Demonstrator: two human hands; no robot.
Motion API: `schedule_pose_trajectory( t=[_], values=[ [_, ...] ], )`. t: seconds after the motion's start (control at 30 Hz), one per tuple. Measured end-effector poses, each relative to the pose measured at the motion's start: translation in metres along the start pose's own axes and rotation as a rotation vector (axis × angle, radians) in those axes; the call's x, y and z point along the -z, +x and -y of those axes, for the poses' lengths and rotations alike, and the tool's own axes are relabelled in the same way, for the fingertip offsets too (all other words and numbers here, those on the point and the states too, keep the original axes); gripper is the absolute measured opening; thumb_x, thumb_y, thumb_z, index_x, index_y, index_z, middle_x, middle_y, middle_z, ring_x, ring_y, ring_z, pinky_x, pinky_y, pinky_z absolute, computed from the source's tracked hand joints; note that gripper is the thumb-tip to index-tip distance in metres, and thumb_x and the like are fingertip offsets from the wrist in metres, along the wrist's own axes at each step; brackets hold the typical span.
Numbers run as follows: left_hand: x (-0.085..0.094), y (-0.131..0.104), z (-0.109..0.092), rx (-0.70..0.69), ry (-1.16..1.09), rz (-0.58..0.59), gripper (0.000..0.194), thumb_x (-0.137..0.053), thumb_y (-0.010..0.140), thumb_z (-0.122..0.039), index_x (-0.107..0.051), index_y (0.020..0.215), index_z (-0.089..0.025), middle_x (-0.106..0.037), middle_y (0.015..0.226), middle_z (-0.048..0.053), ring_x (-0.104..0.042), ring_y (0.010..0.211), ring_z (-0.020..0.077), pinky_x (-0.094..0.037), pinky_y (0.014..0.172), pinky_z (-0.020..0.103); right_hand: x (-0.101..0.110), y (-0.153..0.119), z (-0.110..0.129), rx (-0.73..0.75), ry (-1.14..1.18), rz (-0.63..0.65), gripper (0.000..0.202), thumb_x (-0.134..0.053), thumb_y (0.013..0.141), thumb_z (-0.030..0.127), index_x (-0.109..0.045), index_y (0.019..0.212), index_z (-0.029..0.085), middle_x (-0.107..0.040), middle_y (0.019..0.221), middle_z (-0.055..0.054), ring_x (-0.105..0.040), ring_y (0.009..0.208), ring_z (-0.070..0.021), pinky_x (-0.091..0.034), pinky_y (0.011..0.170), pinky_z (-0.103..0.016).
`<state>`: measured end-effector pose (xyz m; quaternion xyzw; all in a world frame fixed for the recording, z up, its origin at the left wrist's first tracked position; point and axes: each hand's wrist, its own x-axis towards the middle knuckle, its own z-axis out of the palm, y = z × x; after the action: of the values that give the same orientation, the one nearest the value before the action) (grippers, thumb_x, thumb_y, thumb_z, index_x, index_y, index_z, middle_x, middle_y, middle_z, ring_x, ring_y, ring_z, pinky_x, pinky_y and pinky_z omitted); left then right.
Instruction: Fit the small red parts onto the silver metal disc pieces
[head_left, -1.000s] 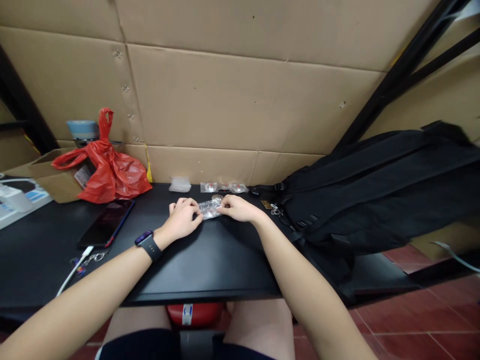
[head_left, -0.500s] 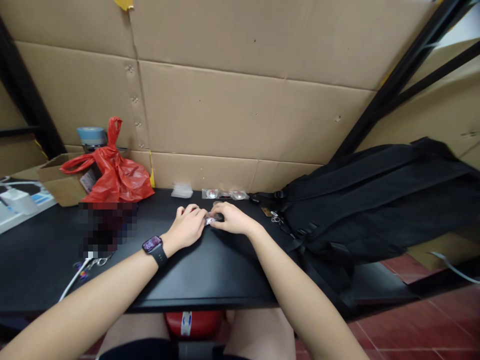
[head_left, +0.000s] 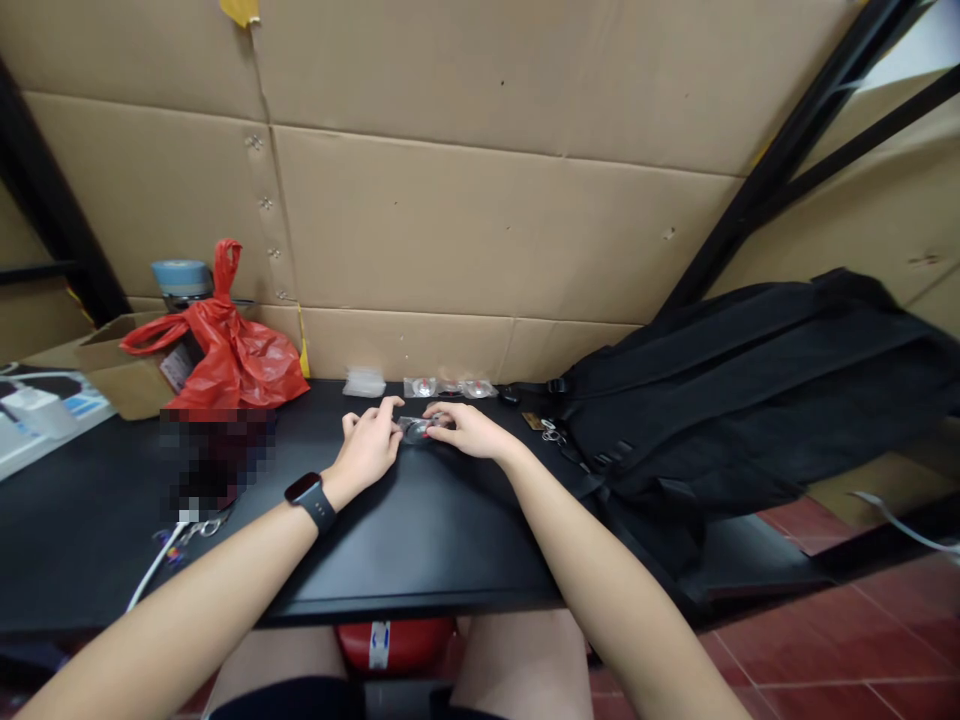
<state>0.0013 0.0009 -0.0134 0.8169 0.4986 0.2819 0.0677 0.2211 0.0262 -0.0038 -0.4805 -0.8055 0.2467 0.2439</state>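
Note:
A small clear plastic packet (head_left: 415, 431) with something round and a bit of red inside lies on the black tabletop (head_left: 420, 540), between my two hands. My right hand (head_left: 472, 433) grips its right end, thumb and fingers closed over that side and covering part of it. At the packet's left edge is my left hand (head_left: 370, 445), fingers apart and index finger stretched forward; its thumb side is close to the plastic, and whether it touches is unclear. Similar clear packets (head_left: 450, 388) lie in a row behind, beside a stack of clear plastic sleeves (head_left: 364, 382).
A black backpack (head_left: 750, 390) takes up the right side, with keys (head_left: 553, 434) near it. On the left are a red plastic bag (head_left: 247, 360), a cardboard box (head_left: 124, 375), a blue-lidded container (head_left: 182, 277) and a white power strip (head_left: 56, 425). A cardboard wall (head_left: 465, 230) stands behind.
My left hand has drawn slightly left and its fingers have spread, so more of the packet shows between the hands. My right hand stays on the packet's right side.

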Motion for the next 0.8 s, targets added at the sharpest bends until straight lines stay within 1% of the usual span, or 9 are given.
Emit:
schedule_pose_trajectory(
  t=[0.13,0.23,0.37,0.43,0.57,0.67,0.73,0.8],
  values=[
    [-0.003,0.000,0.003,0.011,-0.003,-0.003,0.037,-0.046,0.090,-0.015,-0.043,0.126,-0.024,-0.075,0.092,0.001,-0.062,0.108,0.0224,-0.026,0.085,0.039,0.001,-0.001,-0.002,-0.006,0.021,0.023,0.044,-0.077,0.075,0.023,-0.063,0.117,0.020,-0.075,0.087,-0.001,-0.069,0.086,-0.0177,-0.047,0.087,-0.032],
    [-0.005,-0.001,0.005,0.015,-0.009,-0.004,0.038,-0.044,0.090,-0.012,-0.044,0.126,-0.025,-0.074,0.094,0.001,-0.063,0.107,0.0217,-0.026,0.084,0.038,0.001,-0.001,0.000,-0.025,0.056,0.004,0.044,-0.076,0.074,0.018,-0.063,0.116,0.020,-0.075,0.084,0.001,-0.070,0.084,-0.0168,-0.047,0.085,-0.031],
    [-0.003,0.000,0.005,0.028,-0.037,0.013,0.038,-0.046,0.090,-0.013,-0.044,0.126,-0.026,-0.075,0.096,0.001,-0.063,0.108,0.0212,-0.026,0.085,0.038,-0.002,0.000,0.004,-0.046,0.121,-0.030,0.043,-0.078,0.072,0.022,-0.065,0.113,0.019,-0.076,0.080,0.001,-0.071,0.079,-0.0166,-0.049,0.083,-0.029],
    [0.000,0.001,0.004,0.045,-0.057,0.001,0.036,-0.047,0.091,-0.017,-0.043,0.126,-0.026,-0.075,0.094,0.001,-0.063,0.108,0.0210,-0.026,0.086,0.038,-0.002,0.001,0.005,-0.042,0.174,-0.051,0.041,-0.079,0.072,0.024,-0.065,0.111,0.018,-0.076,0.080,0.000,-0.071,0.078,-0.0167,-0.049,0.083,-0.029],
    [0.009,0.003,0.002,0.097,-0.108,-0.020,0.033,-0.049,0.092,-0.024,-0.043,0.125,-0.025,-0.077,0.091,0.001,-0.064,0.109,0.0217,-0.027,0.089,0.040,-0.001,0.002,0.004,-0.017,0.283,-0.065,0.035,-0.073,0.077,0.023,-0.066,0.110,0.018,-0.077,0.084,-0.002,-0.071,0.080,-0.0175,-0.049,0.086,-0.031],
    [0.013,0.003,-0.001,0.112,-0.162,-0.035,0.030,-0.047,0.093,-0.025,-0.042,0.123,-0.025,-0.077,0.092,0.001,-0.066,0.109,0.0221,-0.028,0.092,0.041,-0.002,0.002,0.006,-0.009,0.398,-0.068,0.034,-0.073,0.076,0.025,-0.066,0.108,0.018,-0.075,0.082,-0.002,-0.069,0.078,-0.0182,-0.050,0.083,-0.033],
    [0.016,0.004,-0.004,0.140,-0.207,-0.070,0.028,-0.046,0.093,-0.027,-0.043,0.120,-0.025,-0.077,0.093,0.002,-0.067,0.108,0.0225,-0.029,0.093,0.043,-0.005,0.003,0.011,0.010,0.483,-0.113,0.034,-0.073,0.075,0.027,-0.065,0.108,0.018,-0.072,0.080,-0.001,-0.067,0.077,-0.0179,-0.050,0.080,-0.032],
    [0.019,0.004,-0.006,0.182,-0.253,-0.108,0.026,-0.045,0.093,-0.028,-0.042,0.118,-0.025,-0.077,0.093,0.002,-0.067,0.107,0.0238,-0.030,0.094,0.044,-0.009,0.004,0.017,0.010,0.538,-0.194,0.036,-0.072,0.077,0.028,-0.063,0.111,0.020,-0.069,0.080,0.000,-0.065,0.076,-0.0168,-0.049,0.078,-0.031]
  ],
)
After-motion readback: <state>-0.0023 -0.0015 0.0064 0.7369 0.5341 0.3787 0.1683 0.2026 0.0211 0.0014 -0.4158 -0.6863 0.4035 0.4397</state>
